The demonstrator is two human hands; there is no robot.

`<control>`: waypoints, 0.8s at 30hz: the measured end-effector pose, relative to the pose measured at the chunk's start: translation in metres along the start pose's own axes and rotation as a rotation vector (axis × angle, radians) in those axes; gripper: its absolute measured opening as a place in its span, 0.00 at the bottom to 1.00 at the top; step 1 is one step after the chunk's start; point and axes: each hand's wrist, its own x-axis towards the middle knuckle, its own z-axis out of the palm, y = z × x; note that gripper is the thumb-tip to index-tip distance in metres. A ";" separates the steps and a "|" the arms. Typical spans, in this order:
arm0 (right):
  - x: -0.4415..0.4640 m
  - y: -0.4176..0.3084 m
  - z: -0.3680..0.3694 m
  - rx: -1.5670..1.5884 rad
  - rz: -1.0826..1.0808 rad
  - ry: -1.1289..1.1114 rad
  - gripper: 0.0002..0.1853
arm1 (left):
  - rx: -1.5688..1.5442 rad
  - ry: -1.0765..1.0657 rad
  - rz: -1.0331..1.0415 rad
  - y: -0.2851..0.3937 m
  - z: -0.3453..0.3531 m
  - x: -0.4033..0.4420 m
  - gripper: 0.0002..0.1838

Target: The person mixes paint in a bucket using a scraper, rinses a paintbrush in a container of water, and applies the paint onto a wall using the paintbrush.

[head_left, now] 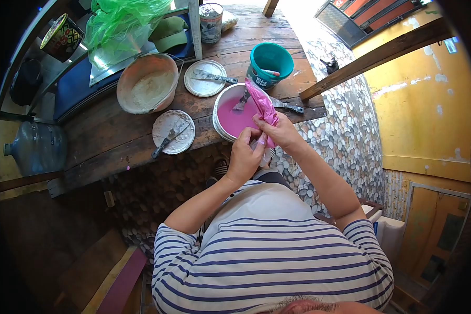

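Note:
Both hands grip a pink plastic bag [263,103], bunched up beside the rim of a white bucket [216,124]. My left hand [242,156] pinches the lower end, where some whitish, clear plastic shows. Higher up, my right hand [280,133] has its fingers closed round the bag. Pink paint [233,120] fills part of the bucket, and a putty knife [240,102] leans inside it. Another putty knife [289,106] lies on the table just right of the bucket. Whether the bag holds anything is hidden.
On the wooden table [110,152] stand a teal bucket [269,60], a large basin [146,86] with whitish residue and a can [211,23]. Two round lids [204,89] carry putty knives. A water jug [36,146] is at left; a wooden post [371,58] slants at right.

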 end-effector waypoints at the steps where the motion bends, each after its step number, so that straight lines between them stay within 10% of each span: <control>1: 0.000 0.000 0.000 -0.093 0.018 -0.012 0.13 | -0.015 -0.006 -0.021 0.000 -0.001 -0.001 0.10; 24: -0.022 -0.016 0.001 0.181 0.176 -0.080 0.21 | -0.483 -0.261 -0.341 -0.011 0.002 0.012 0.27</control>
